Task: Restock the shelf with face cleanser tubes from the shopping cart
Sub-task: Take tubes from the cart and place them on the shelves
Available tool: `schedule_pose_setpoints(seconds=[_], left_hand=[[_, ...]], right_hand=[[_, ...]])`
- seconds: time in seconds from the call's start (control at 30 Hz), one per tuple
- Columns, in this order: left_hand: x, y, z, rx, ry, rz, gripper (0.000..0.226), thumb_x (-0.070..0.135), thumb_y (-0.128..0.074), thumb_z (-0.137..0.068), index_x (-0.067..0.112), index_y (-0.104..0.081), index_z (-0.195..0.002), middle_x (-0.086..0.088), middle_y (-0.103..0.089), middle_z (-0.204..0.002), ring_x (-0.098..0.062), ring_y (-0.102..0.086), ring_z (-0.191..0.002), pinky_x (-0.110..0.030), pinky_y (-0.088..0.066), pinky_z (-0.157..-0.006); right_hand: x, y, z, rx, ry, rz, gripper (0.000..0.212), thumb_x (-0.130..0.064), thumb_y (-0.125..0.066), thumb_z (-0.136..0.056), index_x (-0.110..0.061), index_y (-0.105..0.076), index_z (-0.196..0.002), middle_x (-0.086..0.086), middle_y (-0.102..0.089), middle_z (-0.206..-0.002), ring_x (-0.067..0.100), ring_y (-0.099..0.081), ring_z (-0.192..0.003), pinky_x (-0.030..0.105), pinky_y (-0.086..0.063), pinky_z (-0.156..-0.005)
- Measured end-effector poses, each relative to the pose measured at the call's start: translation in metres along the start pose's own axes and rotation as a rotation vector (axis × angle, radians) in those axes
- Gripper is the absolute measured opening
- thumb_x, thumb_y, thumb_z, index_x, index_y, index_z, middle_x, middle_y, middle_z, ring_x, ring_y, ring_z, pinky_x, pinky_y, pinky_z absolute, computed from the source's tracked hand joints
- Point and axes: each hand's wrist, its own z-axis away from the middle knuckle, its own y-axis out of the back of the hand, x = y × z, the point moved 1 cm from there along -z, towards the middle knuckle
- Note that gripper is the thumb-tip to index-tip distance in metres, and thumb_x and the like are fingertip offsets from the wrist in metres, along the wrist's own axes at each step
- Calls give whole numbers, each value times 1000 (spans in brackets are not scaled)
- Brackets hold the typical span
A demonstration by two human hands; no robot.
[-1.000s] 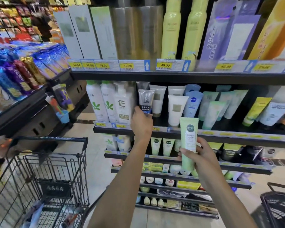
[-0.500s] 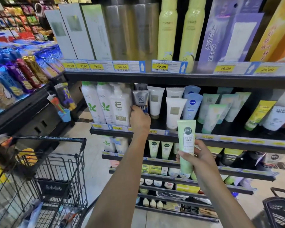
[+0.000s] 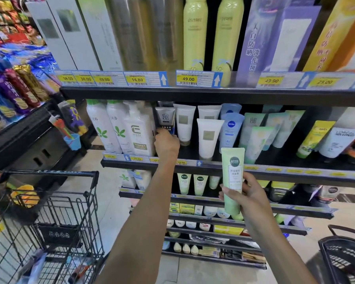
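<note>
My left hand (image 3: 166, 144) grips the lower end of a grey men's cleanser tube (image 3: 165, 119), which stands upright on the middle shelf (image 3: 223, 165) between a white pump bottle (image 3: 138, 133) and a white tube (image 3: 184, 124). My right hand (image 3: 245, 196) holds a pale green cleanser tube (image 3: 232, 175) upright in front of the shelf's edge, below the row of tubes. The black wire shopping cart (image 3: 49, 212) stands at lower left with a few packets in its bottom.
White and blue tubes (image 3: 231, 128), green tubes and a yellow tube fill the middle shelf to the right. Matching green tubes (image 3: 200, 184) stand on the shelf below. Tall bottles and boxes sit on the top shelf. A dark basket (image 3: 344, 261) is at lower right.
My left hand has pushed the grey tube further back onto the middle shelf. My right hand, with the green tube, has stayed roughly where it was.
</note>
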Motion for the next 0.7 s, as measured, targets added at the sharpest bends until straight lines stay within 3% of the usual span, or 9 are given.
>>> schedule_pose_setpoints(seconds=[0.3, 0.7], left_hand=[[0, -1, -7, -21, 0, -14, 42, 16, -65, -95, -6, -48, -126, -27, -64, -125, -43, -61, -119, -45, -51, -95], [-5, -1, -2, -61, 10, -57, 39, 20, -69, -93, -5, -55, -121, -23, -67, -119, -41, -65, -114, -44, -54, -92]], right_hand=[[0, 11, 7, 0, -12, -20, 52, 0, -78, -86, -25, -61, -128, 8, -77, -112, 38, -74, -101, 60, -53, -101], [4, 17, 22, 8, -28, -18, 54, -3, -78, -87, -24, -59, -133, 6, -76, -115, 33, -75, -93, 52, -57, -86]])
